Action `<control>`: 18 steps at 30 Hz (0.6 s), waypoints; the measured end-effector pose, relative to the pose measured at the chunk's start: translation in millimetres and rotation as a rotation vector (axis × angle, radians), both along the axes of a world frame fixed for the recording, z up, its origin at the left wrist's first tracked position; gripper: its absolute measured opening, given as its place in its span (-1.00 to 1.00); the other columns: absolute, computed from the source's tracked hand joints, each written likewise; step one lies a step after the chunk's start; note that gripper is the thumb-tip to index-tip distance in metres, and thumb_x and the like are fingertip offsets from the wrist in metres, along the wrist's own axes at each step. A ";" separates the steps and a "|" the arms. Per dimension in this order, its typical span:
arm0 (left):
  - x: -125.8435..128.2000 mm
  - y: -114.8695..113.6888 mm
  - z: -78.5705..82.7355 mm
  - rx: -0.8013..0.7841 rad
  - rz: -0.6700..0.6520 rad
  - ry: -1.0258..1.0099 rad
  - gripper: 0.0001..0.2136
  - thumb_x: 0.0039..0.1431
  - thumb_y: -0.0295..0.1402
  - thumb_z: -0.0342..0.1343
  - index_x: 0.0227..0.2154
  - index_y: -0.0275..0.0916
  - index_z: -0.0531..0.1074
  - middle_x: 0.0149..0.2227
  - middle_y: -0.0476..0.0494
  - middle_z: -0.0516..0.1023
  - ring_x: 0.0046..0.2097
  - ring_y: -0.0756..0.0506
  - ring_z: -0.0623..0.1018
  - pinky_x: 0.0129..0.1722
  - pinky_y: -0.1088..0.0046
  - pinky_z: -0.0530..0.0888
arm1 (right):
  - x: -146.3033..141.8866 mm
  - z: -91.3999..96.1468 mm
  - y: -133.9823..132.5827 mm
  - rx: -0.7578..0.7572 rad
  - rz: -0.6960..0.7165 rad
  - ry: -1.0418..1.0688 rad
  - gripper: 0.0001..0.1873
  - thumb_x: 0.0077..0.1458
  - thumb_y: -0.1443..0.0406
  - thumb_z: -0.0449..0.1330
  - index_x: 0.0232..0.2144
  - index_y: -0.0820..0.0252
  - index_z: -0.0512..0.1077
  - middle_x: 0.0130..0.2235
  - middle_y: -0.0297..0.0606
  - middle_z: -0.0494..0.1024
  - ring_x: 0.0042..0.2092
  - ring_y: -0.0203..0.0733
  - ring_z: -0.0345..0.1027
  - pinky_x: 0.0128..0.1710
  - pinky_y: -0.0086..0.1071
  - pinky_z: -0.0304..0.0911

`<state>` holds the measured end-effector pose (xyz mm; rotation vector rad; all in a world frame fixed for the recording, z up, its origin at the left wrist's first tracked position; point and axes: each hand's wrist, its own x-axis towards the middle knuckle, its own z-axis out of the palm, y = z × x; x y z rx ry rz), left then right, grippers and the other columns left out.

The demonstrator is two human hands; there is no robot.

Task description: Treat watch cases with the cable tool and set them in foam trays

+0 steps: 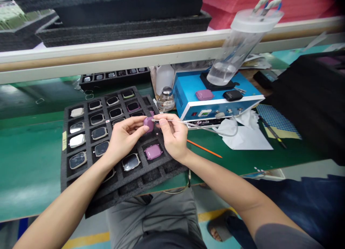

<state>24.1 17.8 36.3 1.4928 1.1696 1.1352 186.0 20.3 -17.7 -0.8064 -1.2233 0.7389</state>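
Note:
My left hand [124, 135] pinches a small purple watch case [148, 123] above a black foam tray [81, 177]. My right hand [173, 134] grips a thin metal tool [172, 121] whose tip touches the purple case; a thin tube runs from the tool toward the blue box [215, 96]. The tray's pockets hold several watch cases, most with glossy faces, and another purple case [153, 151] lies just below my hands.
On the blue box sit a purple case [204, 95], a black case [233, 95] and a tilted clear cylinder [237, 44]. A glass dispenser bottle [165, 98] and white bottle [164, 77] stand beside it. White cloths [242, 134], an orange stick [205, 148], a second tray [113, 76], black foam [309, 109].

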 end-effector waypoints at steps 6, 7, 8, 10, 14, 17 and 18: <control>-2.5 2.6 -2.2 0.048 0.024 0.113 -0.63 0.13 -0.21 0.33 -0.05 -0.30 0.61 -0.12 -0.24 0.71 -0.13 -0.19 0.69 -0.09 0.30 0.62 | 1.3 -0.4 1.0 -0.007 0.014 0.005 -0.74 0.35 0.09 0.16 -0.16 0.11 0.54 -0.13 -0.23 0.65 -0.13 -0.22 0.58 -0.16 -0.36 0.56; -3.3 3.0 -2.2 0.074 0.045 0.181 -0.65 0.18 -0.21 0.28 -0.03 -0.29 0.61 -0.09 -0.24 0.71 -0.11 -0.20 0.68 -0.07 0.29 0.60 | 1.7 0.3 1.3 -0.017 0.010 0.009 -0.74 0.34 0.09 0.16 -0.16 0.11 0.53 -0.13 -0.22 0.65 -0.13 -0.21 0.59 -0.16 -0.36 0.56; -4.0 3.2 -2.2 0.105 0.057 0.263 -0.67 0.24 -0.22 0.21 -0.01 -0.27 0.61 -0.05 -0.23 0.70 -0.08 -0.21 0.67 -0.04 0.27 0.58 | 2.2 1.3 1.8 -0.029 0.005 0.016 -0.73 0.34 0.08 0.16 -0.17 0.11 0.53 -0.13 -0.22 0.64 -0.12 -0.21 0.59 -0.15 -0.35 0.56; -4.7 2.6 -2.2 0.171 0.029 0.455 -0.69 0.32 -0.26 0.09 0.00 -0.22 0.61 -0.01 -0.21 0.68 -0.03 -0.21 0.63 0.04 0.21 0.53 | 3.3 3.7 2.7 -0.048 -0.005 0.033 -0.71 0.33 0.06 0.17 -0.18 0.12 0.53 -0.14 -0.22 0.64 -0.11 -0.20 0.59 -0.14 -0.34 0.57; -2.7 -1.2 -3.6 0.272 -0.103 0.814 -0.66 0.33 -0.34 0.01 0.04 -0.25 0.58 -0.05 -0.28 0.67 -0.03 -0.27 0.58 0.07 0.09 0.49 | 4.7 7.2 4.0 -0.061 -0.008 0.064 -0.71 0.32 0.05 0.19 -0.19 0.12 0.53 -0.16 -0.23 0.65 -0.14 -0.20 0.60 -0.17 -0.34 0.57; -2.2 -3.4 -3.5 0.382 -0.084 0.898 -0.66 0.31 -0.36 0.05 0.08 -0.30 0.53 0.02 -0.33 0.62 0.03 -0.28 0.55 0.12 0.08 0.46 | 5.1 7.3 4.4 -0.061 -0.001 0.077 -0.72 0.31 0.06 0.19 -0.19 0.12 0.53 -0.16 -0.23 0.65 -0.15 -0.21 0.60 -0.16 -0.34 0.56; -3.0 -3.3 -2.9 0.415 -0.071 0.910 -0.67 0.31 -0.38 0.06 0.07 -0.30 0.53 0.03 -0.32 0.61 0.06 -0.28 0.54 0.14 0.09 0.45 | 5.1 7.1 4.5 -0.062 0.000 0.077 -0.72 0.31 0.06 0.19 -0.19 0.12 0.54 -0.17 -0.24 0.65 -0.15 -0.21 0.61 -0.17 -0.34 0.56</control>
